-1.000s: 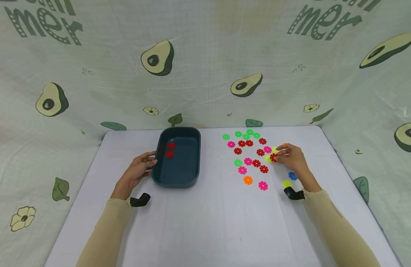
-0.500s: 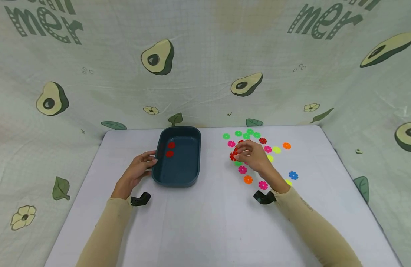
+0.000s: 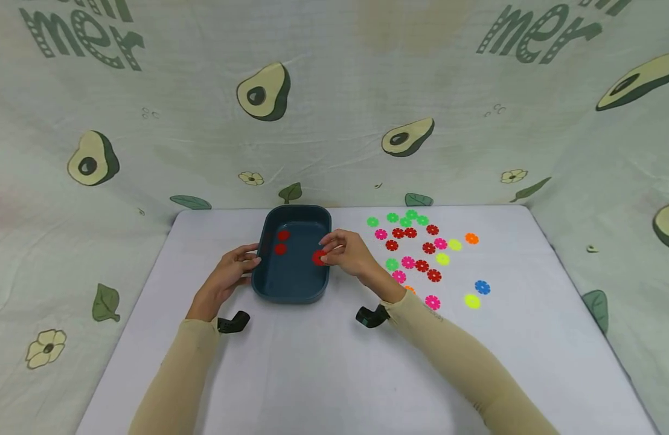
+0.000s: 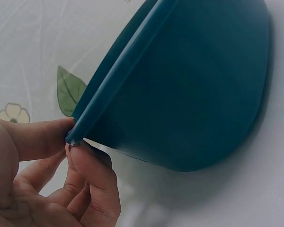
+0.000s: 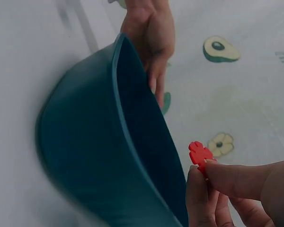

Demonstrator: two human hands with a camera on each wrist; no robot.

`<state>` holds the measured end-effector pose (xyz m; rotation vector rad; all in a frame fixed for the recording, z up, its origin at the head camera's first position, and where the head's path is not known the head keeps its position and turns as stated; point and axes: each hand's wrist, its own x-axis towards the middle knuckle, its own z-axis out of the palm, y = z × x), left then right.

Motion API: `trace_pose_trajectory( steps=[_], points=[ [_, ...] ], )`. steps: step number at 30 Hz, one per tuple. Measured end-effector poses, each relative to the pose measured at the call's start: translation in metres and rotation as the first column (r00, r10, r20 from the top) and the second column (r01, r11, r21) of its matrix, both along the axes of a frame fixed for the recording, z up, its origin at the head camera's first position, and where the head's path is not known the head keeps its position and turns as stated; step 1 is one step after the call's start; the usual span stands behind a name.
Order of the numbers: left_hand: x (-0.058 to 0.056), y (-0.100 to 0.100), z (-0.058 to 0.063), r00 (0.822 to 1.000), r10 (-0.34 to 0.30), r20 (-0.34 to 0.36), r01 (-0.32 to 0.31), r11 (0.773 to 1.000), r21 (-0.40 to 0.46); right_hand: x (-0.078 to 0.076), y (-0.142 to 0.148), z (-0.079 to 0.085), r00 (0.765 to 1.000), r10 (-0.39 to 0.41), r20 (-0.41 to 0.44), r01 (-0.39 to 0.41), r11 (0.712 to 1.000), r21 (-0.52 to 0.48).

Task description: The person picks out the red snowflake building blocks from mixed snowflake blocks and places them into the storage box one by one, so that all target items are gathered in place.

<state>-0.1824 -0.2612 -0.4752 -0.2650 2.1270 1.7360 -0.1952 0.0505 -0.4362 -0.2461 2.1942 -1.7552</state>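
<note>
A dark teal rectangular tub (image 3: 291, 284) stands on the white table, with two red notched discs (image 3: 283, 235) lying inside it. My left hand (image 3: 229, 279) pinches the tub's left rim (image 4: 102, 97) between thumb and fingers. Over the tub's right rim, my right hand (image 3: 349, 254) pinches a red notched plastic disc (image 5: 200, 153) between thumb and index finger. To the right lie loose discs of the same shape in several colours, including red (image 3: 422, 266), pink (image 3: 432, 302) and green (image 3: 392, 264) ones.
Farther right on the table are a blue disc (image 3: 482, 287), yellow discs (image 3: 473, 301) and an orange disc (image 3: 472, 238). Behind the table hangs a printed cloth (image 3: 334, 121) with avocados. A black wrist camera (image 3: 371, 316) juts from the right sleeve.
My right hand has carried a red disc leftward from the loose discs to above the tub's right rim. The left hand has stayed at the tub's left rim.
</note>
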Motion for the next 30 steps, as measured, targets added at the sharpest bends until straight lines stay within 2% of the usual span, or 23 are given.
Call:
trace_pose_trajectory(
  steps=[6, 16, 30],
  points=[
    [-0.002, 0.000, -0.001, 1.000, 0.004, -0.003, -0.004, 1.000, 0.006, -0.009, -0.032, 0.001, 0.999, 0.032, 0.030, -0.031, 0.999, -0.031],
    [-0.002, 0.002, 0.002, 1.000, 0.007, -0.011, -0.007, 1.000, 0.011, -0.023, -0.074, -0.003, 0.996, 0.050, 0.078, -0.051, 0.999, 0.006],
    [-0.001, 0.002, 0.001, 1.000, 0.022, 0.003, -0.022, 1.000, 0.005, -0.043, -0.100, -0.014, 0.986, 0.028, 0.162, -0.044, 0.994, 0.097]
  ],
)
